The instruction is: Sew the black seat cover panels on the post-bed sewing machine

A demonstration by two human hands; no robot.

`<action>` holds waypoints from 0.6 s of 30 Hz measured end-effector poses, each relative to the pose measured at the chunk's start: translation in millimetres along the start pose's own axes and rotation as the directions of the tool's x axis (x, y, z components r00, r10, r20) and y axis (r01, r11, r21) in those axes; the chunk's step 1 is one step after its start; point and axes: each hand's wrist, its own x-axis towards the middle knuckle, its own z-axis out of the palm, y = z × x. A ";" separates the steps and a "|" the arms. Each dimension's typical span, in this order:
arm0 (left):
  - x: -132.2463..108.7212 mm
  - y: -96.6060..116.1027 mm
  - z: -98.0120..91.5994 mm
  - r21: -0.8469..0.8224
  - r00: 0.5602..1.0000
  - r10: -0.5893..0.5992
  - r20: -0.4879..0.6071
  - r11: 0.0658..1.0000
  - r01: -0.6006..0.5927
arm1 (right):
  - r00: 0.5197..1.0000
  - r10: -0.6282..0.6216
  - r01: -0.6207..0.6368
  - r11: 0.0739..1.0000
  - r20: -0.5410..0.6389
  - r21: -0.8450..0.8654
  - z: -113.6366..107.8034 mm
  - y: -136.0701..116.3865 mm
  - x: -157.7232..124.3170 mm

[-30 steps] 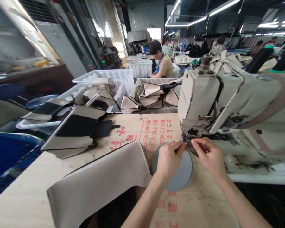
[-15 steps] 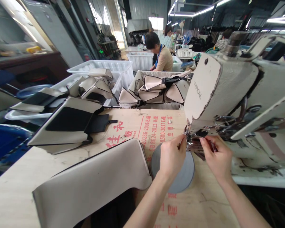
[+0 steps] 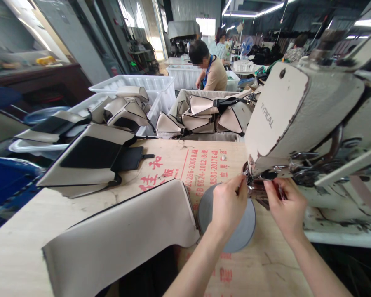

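Observation:
A worn, cream-coloured sewing machine [image 3: 275, 107] marked TYPICAL stands at the right. My left hand [image 3: 230, 202] is closed in a pinch just beside the metal needle and presser-foot parts [image 3: 250, 175]. On the other side of those parts my right hand [image 3: 286, 202] has thumb and fingers pressed together under the machine head. Whatever either hand pinches is too small or hidden to make out. Below my left hand lies a round grey disc [image 3: 243, 231], partly covered by the hand and wrist. Left of it rests a large beige panel with dark edging [image 3: 120, 235].
A half-made beige and black bag piece [image 3: 89, 152] lies on the printed wooden tabletop [image 3: 170, 159]. Beyond the table, white plastic crates [image 3: 165, 84] and a fabric-lined bin [image 3: 231, 136] hold more beige pieces. Another person [image 3: 214, 74] sits working behind them.
The view has shifted slightly, so the machine sits a little further right and lower. Both hands keep nearly the same pinching pose at the needle area. The panels have not moved.

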 end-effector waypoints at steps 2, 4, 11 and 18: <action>0.0 0.5 -0.4 0.024 1.000 -0.007 -0.009 1.000 0.007 | 1.000 -0.010 0.010 1.000 0.000 0.003 -0.4 -0.5 0.2; 0.2 0.9 -0.6 0.031 1.000 -0.002 -0.007 1.000 0.002 | 1.000 -0.017 0.017 1.000 -0.002 0.003 -0.4 -0.7 0.2; 1.6 1.6 -0.1 -0.003 1.000 0.015 0.021 1.000 -0.015 | 0.999 -0.034 0.034 0.999 -0.014 -0.011 1.3 1.7 -0.9; 1.3 1.6 -0.4 0.013 0.999 0.020 0.040 1.000 -0.021 | 0.999 -0.048 0.048 0.999 -0.010 -0.020 -0.1 0.8 -1.8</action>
